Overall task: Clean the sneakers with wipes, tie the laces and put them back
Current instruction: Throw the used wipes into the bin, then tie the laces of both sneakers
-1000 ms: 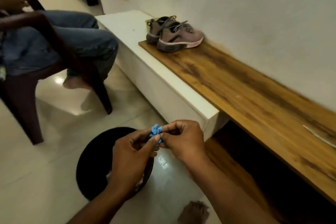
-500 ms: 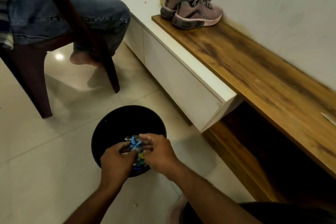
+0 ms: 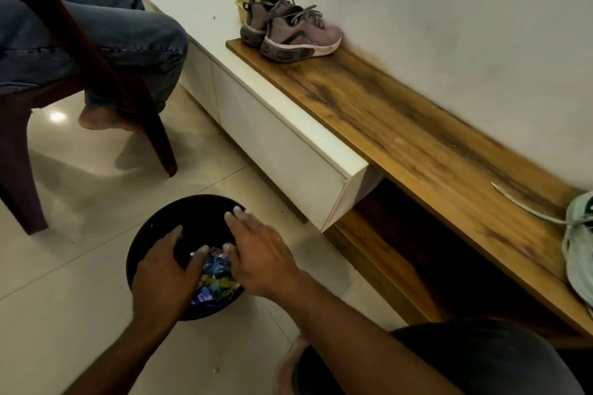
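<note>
A pair of mauve sneakers with laces stands side by side at the far end of the wooden bench. A pale green sneaker lies at the bench's right edge, its lace trailing left. Over a black waste bin on the floor, my left hand and my right hand hover with fingers spread and hold nothing. Between them, inside the bin, lies a crumpled blue wipe on colourful rubbish.
A white drawer cabinet runs along the bench's front. A person in jeans sits on a dark chair at the left, one bare foot on the tiled floor. A lower wooden shelf lies under the bench.
Both hands went down from chest height to the bin with the blue wipe, then spread apart and let it go; the wipe now lies in the bin.
</note>
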Available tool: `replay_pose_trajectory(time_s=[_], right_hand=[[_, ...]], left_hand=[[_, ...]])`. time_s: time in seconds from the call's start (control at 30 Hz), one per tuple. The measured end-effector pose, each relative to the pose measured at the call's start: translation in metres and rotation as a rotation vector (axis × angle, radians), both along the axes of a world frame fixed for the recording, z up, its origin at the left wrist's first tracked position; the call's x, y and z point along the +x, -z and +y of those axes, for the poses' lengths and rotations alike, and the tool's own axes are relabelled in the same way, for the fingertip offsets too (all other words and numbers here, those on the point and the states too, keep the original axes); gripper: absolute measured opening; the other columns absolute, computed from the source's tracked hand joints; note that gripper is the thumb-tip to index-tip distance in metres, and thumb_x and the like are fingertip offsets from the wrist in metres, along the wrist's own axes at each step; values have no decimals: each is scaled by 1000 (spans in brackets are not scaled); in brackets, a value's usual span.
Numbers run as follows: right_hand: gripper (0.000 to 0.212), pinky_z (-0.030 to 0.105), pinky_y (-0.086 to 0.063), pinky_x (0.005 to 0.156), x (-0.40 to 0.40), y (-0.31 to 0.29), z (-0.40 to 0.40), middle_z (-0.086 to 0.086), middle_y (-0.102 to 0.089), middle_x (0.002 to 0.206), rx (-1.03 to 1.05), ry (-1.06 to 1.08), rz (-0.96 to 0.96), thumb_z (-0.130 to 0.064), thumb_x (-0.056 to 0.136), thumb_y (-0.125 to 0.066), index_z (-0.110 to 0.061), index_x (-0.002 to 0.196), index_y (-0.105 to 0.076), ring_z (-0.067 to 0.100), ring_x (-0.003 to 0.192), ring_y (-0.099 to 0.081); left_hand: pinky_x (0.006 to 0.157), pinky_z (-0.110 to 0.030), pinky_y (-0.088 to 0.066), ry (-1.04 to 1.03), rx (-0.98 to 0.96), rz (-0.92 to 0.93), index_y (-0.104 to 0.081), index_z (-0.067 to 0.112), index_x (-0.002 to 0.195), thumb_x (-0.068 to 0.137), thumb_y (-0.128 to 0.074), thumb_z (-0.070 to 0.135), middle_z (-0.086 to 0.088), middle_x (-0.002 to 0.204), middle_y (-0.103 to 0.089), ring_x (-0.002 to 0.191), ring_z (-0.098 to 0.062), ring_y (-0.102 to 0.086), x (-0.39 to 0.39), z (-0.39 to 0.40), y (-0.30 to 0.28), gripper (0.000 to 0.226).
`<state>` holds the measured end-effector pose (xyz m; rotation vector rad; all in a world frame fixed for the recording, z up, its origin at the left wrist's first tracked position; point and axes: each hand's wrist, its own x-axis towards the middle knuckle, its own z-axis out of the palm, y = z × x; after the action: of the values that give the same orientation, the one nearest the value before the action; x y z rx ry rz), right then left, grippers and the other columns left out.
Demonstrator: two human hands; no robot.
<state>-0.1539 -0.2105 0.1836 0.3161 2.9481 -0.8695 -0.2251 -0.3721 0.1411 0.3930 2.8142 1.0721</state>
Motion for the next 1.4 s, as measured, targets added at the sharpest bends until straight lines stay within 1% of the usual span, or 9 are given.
replay_pose_trajectory(time_s=[0.13, 0.23, 0.33, 0.47, 0.6, 0.8, 1.0, 1.23, 1.4], right_hand=[[67, 52, 2, 128, 14, -19, 33, 2, 12, 173, 203, 75, -4, -46, 110, -26, -18, 164, 2, 19, 158, 12], [69, 54, 6, 127, 34, -33, 60, 1, 22, 170, 312, 162, -10, -54, 109, -14, -20, 163, 12, 18, 156, 22], [71, 55, 7, 127, 59, -44, 86, 3, 27, 169, 398, 252, 0, -56, 107, -7, -17, 162, 15, 20, 155, 26], [71, 56, 5, 127, 97, -61, 121, 3, 29, 168, 463, 378, 28, -54, 109, -8, -15, 162, 16, 20, 155, 26], [71, 53, 10, 127, 140, -85, 150, 2, 31, 167, 497, 494, 63, -56, 109, -7, -16, 162, 17, 18, 154, 28], [70, 55, 6, 127, 204, -122, 184, 3, 24, 170, 548, 652, 99, -53, 108, -9, -14, 163, 11, 19, 156, 23], [73, 54, 5, 127, 286, -155, 220, 2, 21, 171, 639, 816, 154, -56, 105, -6, -16, 164, 10, 18, 157, 20], [73, 52, 8, 127, 375, -163, 247, -2, 27, 169, 652, 1008, 171, -60, 104, -3, -21, 163, 15, 14, 155, 25], [73, 54, 2, 128, 416, -155, 268, -2, 22, 171, 628, 1103, 196, -59, 103, -1, -20, 164, 12, 13, 156, 21]], left_hand=[[118, -51, -36, 165, -49, 177, -36, 12, 158, 102, -50, 52, -12, 162, -40, 152, -29, -33, -2, 36, -19, 70], [126, -47, -24, 307, -55, 296, -25, 13, 163, 106, -33, 58, -10, 170, -24, 159, -25, -17, 8, 78, -32, 74], [129, -45, -16, 451, -51, 387, -15, 13, 165, 105, -27, 58, -7, 173, -13, 161, -20, -5, 26, 123, -43, 76], [130, -45, -10, 572, -8, 398, -7, 15, 166, 105, -17, 59, -7, 174, -5, 161, -19, 2, 56, 174, -65, 76], [129, -39, -3, 666, 24, 443, -2, 16, 166, 104, -17, 58, -4, 174, 3, 160, -18, 7, 84, 216, -93, 77], [130, -43, -10, 785, 77, 526, -6, 11, 166, 105, -23, 56, -8, 174, -2, 161, -21, 2, 136, 273, -136, 77], [130, -41, -2, 916, 145, 602, 5, 15, 166, 107, -20, 62, -5, 174, 8, 160, -19, 10, 203, 327, -176, 79], [131, -42, -1, 1080, 168, 663, 9, 16, 165, 101, -15, 68, -4, 173, 12, 159, -17, 15, 281, 378, -200, 86], [131, -44, -3, 1146, 197, 658, 6, 15, 166, 100, -12, 67, -4, 174, 9, 160, -18, 13, 323, 409, -199, 85]])
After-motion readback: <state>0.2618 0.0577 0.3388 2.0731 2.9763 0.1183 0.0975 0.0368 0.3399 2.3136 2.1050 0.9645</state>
